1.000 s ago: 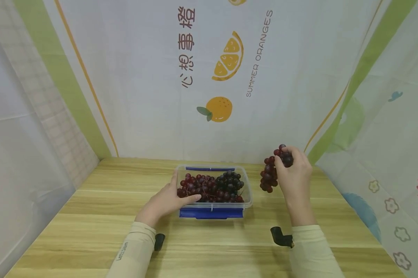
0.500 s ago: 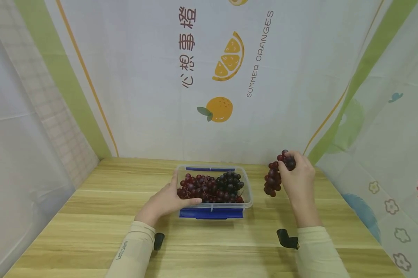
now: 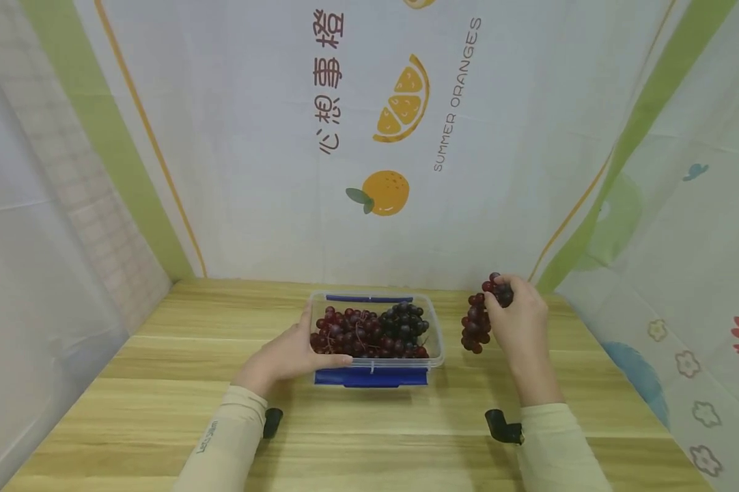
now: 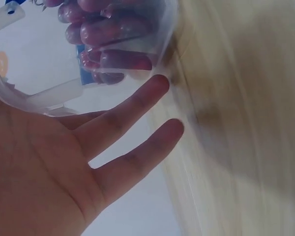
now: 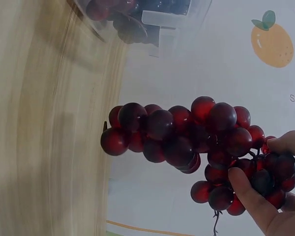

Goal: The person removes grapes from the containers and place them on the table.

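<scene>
A clear plastic food box (image 3: 440,342) with blue clip flaps stands on the table, with red and dark grapes (image 3: 369,335) inside. My left hand (image 3: 283,352) rests against its left side, thumb along the front rim. In the left wrist view, that hand's fingers (image 4: 132,113) are straight and spread beside the clear wall. Right of the box, my right hand (image 3: 520,318) pinches a bunch of dark red grapes (image 3: 476,326) near its upper end. The bunch (image 5: 177,132) hangs in the air between thumb and fingers, apart from the box.
The wood-grain table (image 3: 369,437) ends at a white back cloth (image 3: 253,205) printed with oranges. Cloth walls close off both sides. Black angled pieces (image 3: 503,427) sit by each wrist.
My right hand has lowered the grape bunch slightly, drifting right and then back left. The left hand and the box stay in place.
</scene>
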Tool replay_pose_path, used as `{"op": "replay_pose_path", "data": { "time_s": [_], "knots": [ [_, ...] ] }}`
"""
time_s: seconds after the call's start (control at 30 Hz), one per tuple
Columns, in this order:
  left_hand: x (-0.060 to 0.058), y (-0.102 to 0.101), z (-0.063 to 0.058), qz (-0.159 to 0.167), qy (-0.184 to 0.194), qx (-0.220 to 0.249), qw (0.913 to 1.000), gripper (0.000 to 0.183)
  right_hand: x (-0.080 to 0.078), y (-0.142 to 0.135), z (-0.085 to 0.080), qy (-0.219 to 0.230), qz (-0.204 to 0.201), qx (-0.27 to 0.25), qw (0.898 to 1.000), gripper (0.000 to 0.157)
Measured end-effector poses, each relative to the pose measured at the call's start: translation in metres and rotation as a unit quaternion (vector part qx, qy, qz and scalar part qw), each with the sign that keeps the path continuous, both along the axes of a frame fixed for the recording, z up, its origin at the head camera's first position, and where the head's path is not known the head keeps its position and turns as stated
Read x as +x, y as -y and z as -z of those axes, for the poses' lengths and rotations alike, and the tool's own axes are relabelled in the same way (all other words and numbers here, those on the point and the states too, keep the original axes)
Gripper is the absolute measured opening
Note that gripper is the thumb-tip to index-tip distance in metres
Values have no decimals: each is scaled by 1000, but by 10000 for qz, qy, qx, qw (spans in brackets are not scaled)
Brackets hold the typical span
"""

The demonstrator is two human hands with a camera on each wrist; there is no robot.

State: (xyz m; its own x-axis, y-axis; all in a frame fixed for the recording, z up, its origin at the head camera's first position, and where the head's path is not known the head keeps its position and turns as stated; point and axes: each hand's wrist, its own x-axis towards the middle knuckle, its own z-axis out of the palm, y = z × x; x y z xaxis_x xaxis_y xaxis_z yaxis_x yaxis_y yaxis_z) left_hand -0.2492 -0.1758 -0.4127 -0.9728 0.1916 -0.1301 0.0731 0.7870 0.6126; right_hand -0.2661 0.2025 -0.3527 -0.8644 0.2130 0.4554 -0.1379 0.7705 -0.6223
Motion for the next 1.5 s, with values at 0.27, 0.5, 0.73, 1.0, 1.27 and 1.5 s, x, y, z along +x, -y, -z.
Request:
{"op": "replay_pose_path", "data": {
  "time_s": [0.27,0.5,0.73,1.0,1.27,1.5],
  "knots": [
    [2,3,-1,-143,-146,-213,9996,149,-4,5,1,88,-56,169,9998,30],
    [4,1,1,-180,-161,-206,9995,150,-2,7,6,380,-108,239,9989,30],
    [3,1,2,-132,-115,-394,9991,149,-4,8,11,665,-279,475,9963,33],
    [1,1,2,-107,-151,-440,9989,149,-9,12,15,1080,-516,843,9892,35],
    [1,1,1,-135,-140,-434,9989,149,-13,11,20,1430,-634,1068,9819,32],
    [0,2,2,-149,-150,-419,9989,148,-17,10,30,2065,-964,1284,9652,40]
  ]
}}
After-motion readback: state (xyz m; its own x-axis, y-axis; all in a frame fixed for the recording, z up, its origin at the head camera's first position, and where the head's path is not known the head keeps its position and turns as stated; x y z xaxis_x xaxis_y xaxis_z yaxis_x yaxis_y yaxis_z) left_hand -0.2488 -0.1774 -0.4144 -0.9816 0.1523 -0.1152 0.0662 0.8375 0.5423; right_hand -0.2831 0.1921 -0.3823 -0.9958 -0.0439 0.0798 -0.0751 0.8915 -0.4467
